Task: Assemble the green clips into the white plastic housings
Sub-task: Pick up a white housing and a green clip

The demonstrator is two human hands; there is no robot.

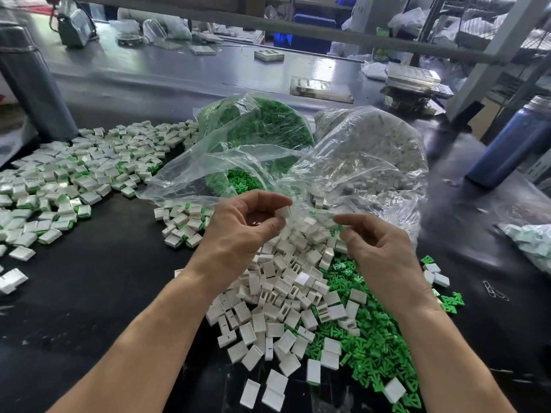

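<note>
Head view: left hand (244, 225) pinches one white housing (283, 212) above the loose pile of housings (283, 293) mid-desk; right hand (378, 248) curls its fingers, contents unclear. Green clips (372, 332) lie beneath it. Best square the housing's slot up, then press a clip straight in.

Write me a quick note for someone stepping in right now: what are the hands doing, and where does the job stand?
Left hand pinches one white housing. Right hand has curled fingers; whether it holds a clip, I cannot tell.
Loose white housings and green clips lie piled in front, with bagged stock behind.
Done: the assembled pieces heaped at left.
Left: the front piles and both bags.
</note>
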